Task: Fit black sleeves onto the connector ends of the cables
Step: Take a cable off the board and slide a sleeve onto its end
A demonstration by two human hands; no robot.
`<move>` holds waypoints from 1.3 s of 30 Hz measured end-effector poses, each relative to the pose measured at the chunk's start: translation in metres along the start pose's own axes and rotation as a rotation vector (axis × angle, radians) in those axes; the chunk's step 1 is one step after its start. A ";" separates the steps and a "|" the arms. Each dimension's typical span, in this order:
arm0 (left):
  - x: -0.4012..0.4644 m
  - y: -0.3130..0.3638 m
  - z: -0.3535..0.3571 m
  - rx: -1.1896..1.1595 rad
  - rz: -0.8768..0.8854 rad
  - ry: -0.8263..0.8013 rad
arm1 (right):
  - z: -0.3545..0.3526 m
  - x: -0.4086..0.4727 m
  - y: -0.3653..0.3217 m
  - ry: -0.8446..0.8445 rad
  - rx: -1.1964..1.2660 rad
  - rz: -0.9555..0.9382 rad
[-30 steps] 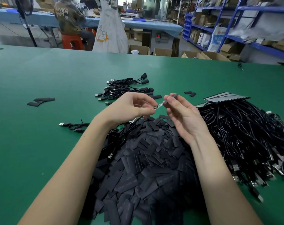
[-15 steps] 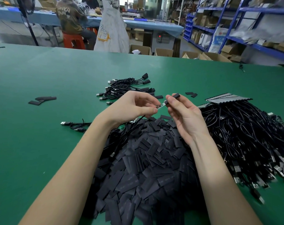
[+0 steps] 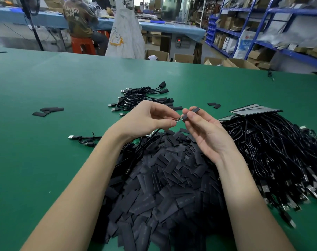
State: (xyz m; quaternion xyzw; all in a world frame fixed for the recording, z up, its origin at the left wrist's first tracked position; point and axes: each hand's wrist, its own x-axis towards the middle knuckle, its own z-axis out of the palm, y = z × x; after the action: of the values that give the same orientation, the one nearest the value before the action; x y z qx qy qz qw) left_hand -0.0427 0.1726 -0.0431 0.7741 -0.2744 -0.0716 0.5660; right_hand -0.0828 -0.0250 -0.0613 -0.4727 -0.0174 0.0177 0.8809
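Head view: our left hand [image 3: 145,118] pinched the bare connector end [image 3: 178,120]; our right hand [image 3: 206,131] pinched a black sleeve [image 3: 191,113] at its 3 o'clock, mouth touching. Sleeve-on step; next likely needed straight alignment and pushing.

Bench [image 3: 45,160] plain green. Sleeve pile [image 3: 163,187] matte black-grey, faint printed marks on some pieces. Cable heap [image 3: 273,153] glossy black, silver plug tips. Finished cable bundle [image 3: 141,98] black, silver plugs. Loose sleeves [image 3: 48,111] black. Far bench [image 3: 163,28] light blue. Shelving [image 3: 253,29] blue. Stool [image 3: 82,44] orange-red. Hanging sack [image 3: 125,33] white, orange print.
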 end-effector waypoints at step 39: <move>0.003 0.005 0.012 -0.273 -0.214 0.106 | 0.009 0.004 0.010 0.088 -0.010 -0.084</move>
State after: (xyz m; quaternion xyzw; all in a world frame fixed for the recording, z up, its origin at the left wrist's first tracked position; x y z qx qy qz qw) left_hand -0.0470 0.1602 -0.0419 0.7175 -0.1480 -0.1273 0.6687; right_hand -0.0792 -0.0118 -0.0642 -0.4764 0.0015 -0.0401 0.8783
